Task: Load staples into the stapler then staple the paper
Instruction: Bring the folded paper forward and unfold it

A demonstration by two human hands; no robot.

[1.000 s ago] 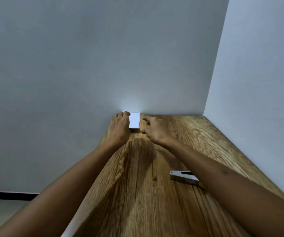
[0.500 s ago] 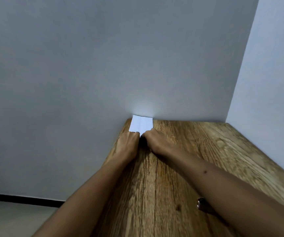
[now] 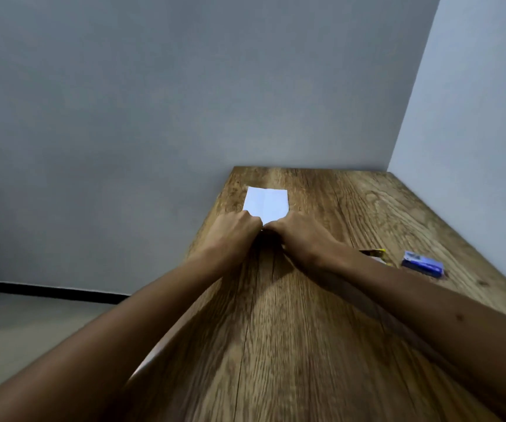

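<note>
Here, both hands, left (image 3: 234,229) and right (image 3: 299,236), gripping paper's (image 3: 266,203) near edge, wooden table (image 3: 306,345)

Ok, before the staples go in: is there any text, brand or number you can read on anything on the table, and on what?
No text can be read in this view.
Blue box: a pale printed patch on its top, too small and blurred to read.
Stapler: only its yellow end shows past the right forearm; no marking legible.
Paper: blank white with a fold line, held at its near edge by the left hand and right hand.
</note>
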